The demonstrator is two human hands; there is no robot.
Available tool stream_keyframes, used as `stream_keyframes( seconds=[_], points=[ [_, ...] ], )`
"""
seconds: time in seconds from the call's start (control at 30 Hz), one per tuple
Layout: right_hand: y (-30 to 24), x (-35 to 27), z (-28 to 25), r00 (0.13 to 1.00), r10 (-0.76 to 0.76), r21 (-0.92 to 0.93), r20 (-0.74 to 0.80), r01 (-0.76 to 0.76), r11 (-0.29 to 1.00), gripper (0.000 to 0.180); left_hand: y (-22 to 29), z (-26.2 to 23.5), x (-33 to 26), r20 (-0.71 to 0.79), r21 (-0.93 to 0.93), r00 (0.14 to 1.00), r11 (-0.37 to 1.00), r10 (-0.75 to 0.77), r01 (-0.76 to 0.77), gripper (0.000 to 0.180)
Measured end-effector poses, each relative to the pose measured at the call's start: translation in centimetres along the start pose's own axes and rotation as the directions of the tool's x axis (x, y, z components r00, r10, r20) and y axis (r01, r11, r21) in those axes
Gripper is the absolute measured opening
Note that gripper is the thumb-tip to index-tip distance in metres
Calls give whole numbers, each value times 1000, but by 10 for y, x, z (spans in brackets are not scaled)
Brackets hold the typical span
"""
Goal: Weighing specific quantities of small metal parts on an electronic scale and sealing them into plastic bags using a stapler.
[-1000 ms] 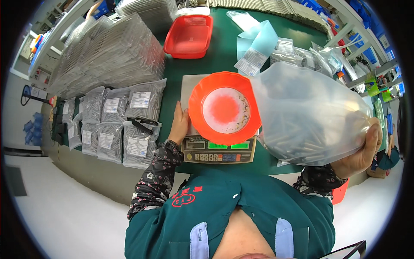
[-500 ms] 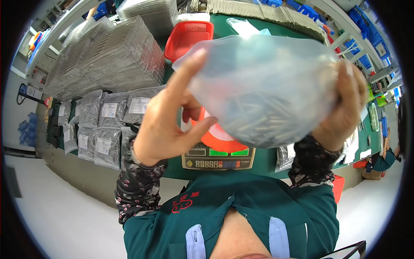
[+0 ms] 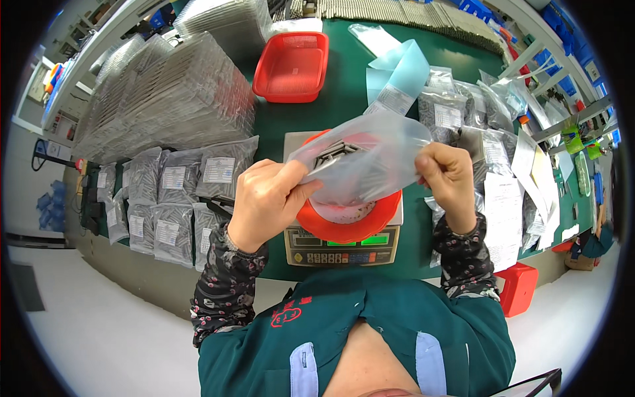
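A translucent plastic bag [image 3: 390, 142] with many short grey metal pins [image 3: 338, 152] inside hangs tilted over an orange-red bowl [image 3: 324, 223]. My left hand [image 3: 271, 198] pinches the bag's left edge near its mouth, close to where the pins bunch. At the opposite end, my right hand [image 3: 450, 173] grips the bag's right edge between thumb and curled fingers. The bowl stands on a digital weighing scale [image 3: 340, 256] with a lit green display. Part of the bowl's inside is hidden by the bag.
Left of the scale lie several labelled bags of pins [image 3: 173, 173], before stacked clear plastic trays [image 3: 178, 92]. A red basket [image 3: 291, 66] sits behind. To the right are more filled bags [image 3: 444, 109], paper sheets [image 3: 504, 218] and a light-blue label strip [image 3: 403, 69].
The bag has come down toward the bowl and away from my head, now tipped with the pins at its left end. Both hands moved lower, and my right hand shifted left.
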State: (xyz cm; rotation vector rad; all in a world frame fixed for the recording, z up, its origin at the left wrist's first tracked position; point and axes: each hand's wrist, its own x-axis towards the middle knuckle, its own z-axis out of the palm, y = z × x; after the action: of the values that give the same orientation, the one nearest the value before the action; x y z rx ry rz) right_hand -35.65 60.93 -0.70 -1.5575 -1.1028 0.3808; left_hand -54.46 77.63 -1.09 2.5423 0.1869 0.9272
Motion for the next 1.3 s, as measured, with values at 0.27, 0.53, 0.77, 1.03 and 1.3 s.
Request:
stream_keyframes(
  seconds=[0.27, 0.53, 0.77, 1.03, 1.3],
  points=[
    [-26, 5, -15, 941, -66, -326, 333, 180, 928, 17, 4, -13, 5, 220, -96, 964, 980, -148, 172, 27],
    [-40, -5, -27, 873, -240, -480, 424, 442, 758, 16, 5, -28, 6, 259, -90, 964, 993, -54, 80, 15],
    [-60, -1, 7, 880, -288, -636, 378, 473, 609, 23, 21, -31, 17, 311, -164, 942, 969, -128, 186, 31],
    [-29, -44, -48, 994, -104, -580, 31, 103, 808, 15, 10, -29, -16, 107, -277, 983, 945, -152, 176, 38],
    [-21, -55, -92, 999, 27, -493, -43, -45, 869, 13, -12, -31, -64, -41, -269, 836, 811, -548, 519, 30]
  ],
)
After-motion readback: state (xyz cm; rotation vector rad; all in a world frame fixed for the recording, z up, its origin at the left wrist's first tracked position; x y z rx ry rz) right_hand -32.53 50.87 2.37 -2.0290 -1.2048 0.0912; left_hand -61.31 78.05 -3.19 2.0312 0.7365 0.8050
